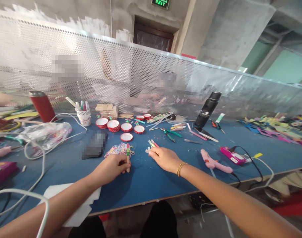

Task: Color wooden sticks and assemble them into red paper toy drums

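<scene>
My left hand (112,168) is closed around a coloured craft stick (128,158) that stands upright on the blue table (146,185). Just beyond it lies a heap of coloured rubber bands (118,149). My right hand (163,158), with a gold bracelet on the wrist, rests on the table and pinches at a small bunch of coloured sticks (151,145) with its fingertips. Both hands are close together at the table's middle.
Several red-rimmed round lids (113,125) lie behind the hands. A pink glue gun (212,162), green pliers (170,134), a black bottle (207,109), a red flask (43,105), a cup of pens (83,115), a plastic bag (45,132) and white cables (41,165) surround them. A perforated metal screen (141,72) backs the table.
</scene>
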### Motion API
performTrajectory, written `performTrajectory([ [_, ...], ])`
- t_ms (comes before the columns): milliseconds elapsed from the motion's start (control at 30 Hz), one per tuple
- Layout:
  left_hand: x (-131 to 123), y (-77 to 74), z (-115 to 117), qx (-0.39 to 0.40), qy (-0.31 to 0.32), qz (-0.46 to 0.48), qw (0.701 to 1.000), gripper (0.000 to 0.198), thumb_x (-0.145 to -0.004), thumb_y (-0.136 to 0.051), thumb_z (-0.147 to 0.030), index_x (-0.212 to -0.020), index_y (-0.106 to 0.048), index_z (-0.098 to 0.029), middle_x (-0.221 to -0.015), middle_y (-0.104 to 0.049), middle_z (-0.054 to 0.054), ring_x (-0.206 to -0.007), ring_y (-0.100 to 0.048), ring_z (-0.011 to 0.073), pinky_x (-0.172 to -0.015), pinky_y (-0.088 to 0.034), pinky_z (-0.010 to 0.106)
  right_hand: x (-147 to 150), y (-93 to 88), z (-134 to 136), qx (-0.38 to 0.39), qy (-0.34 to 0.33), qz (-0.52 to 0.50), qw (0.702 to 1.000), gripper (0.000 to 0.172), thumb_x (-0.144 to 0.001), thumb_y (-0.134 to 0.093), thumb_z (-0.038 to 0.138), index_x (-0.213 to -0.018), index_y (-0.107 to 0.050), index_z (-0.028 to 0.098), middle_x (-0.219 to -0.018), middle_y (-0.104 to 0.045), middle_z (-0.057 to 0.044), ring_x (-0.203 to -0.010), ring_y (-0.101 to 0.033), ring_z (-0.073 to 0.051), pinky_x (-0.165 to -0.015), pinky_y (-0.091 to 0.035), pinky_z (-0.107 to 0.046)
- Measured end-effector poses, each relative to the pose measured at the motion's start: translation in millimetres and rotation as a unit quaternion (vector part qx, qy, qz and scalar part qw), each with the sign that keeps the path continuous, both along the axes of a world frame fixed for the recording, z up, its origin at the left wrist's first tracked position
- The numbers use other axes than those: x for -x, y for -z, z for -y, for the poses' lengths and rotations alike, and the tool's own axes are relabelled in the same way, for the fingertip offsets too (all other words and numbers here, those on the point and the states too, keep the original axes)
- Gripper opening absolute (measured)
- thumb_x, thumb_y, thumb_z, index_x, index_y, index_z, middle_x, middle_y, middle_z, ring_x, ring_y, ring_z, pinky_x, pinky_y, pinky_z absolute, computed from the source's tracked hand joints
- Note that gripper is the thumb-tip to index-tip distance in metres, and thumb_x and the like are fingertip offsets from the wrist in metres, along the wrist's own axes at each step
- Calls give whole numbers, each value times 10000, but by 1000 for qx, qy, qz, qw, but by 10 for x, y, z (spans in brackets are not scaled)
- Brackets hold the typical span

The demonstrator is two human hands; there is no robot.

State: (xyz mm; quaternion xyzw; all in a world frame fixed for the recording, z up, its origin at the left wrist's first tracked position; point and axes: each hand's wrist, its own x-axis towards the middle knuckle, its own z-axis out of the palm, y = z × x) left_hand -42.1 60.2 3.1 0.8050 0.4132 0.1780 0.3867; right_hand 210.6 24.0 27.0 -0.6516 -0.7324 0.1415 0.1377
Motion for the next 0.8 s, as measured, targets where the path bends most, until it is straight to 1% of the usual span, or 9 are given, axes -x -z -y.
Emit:
performTrajectory([
  [167,3,-21,10,-10,2,-3,1000,288,-846,-555,-455,-714,-621,-208,-665,-653,-7,-608,-594,141,-546,-436,232,33,-16,-46,-1,5,28,1000,391,-1009,-331,473,-886,-624,246,-888,-695,-46,-828,-635,-217,-641,-333,-273],
  [300,11,-18,14,-10,9,2,1000,280,-852,-555,-450,-720,-615,-210,-677,-660,-7,-611,-593,140,-546,-440,231,6,-55,-39,22,9,21,999,409,-956,-417,557,-1091,-578,206,-1084,-690,-120,-959,-654,-269,-710,-404,-304],
  [400,14,-3,10,-7,6,3,1000,263,-857,-555,-431,-721,-605,-212,-698,-676,-8,-613,-597,137,-546,-443,227,-45,-87,-15,38,4,5,999,371,-908,-540,381,-1215,-506,174,-1196,-649,-161,-1018,-649,-275,-762,-436,-314],
  [500,14,7,8,-9,8,2,1000,245,-861,-555,-412,-727,-604,-214,-719,-693,-7,-630,-606,139,-551,-445,225,-108,-139,-5,58,-12,-23,998,389,-879,-516,195,-1263,-456,204,-1096,-682,-109,-839,-680,-191,-694,-464,-273],
  [600,12,-5,17,-15,10,1,1000,235,-866,-550,-392,-727,-610,-212,-712,-688,-10,-629,-605,137,-557,-445,225,-136,-238,19,84,-37,-122,988,390,-912,-448,202,-1294,-401,261,-914,-682,-20,-571,-630,-110,-532,-462,-225],
  [667,12,-22,27,-20,11,0,1000,226,-864,-547,-374,-726,-617,-210,-699,-683,-12,-618,-602,133,-565,-445,226,-102,-311,77,84,-67,-268,958,254,-931,-439,264,-1181,-477,246,-896,-663,-16,-555,-628,-103,-506,-482,-227],
  [700,12,-30,32,-22,10,0,1000,217,-862,-546,-362,-726,-620,-209,-698,-684,-13,-617,-602,132,-568,-445,225,-61,-333,123,74,-86,-354,928,198,-934,-447,302,-1102,-517,226,-908,-663,-31,-603,-653,-118,-541,-513,-248],
  [733,11,-35,36,-22,8,1,1000,208,-859,-543,-349,-728,-622,-208,-701,-688,-13,-621,-605,132,-569,-445,225,-4,-336,176,61,-105,-433,893,189,-937,-455,334,-1053,-541,211,-921,-671,-47,-682,-682,-141,-613,-546,-281],
  [800,12,-34,38,-19,7,3,1000,194,-852,-539,-334,-734,-626,-206,-710,-696,-12,-632,-611,134,-568,-444,223,156,-266,289,25,-141,-570,809,247,-936,-469,365,-1108,-546,206,-964,-702,-74,-875,-707,-190,-810,-555,-361],
])
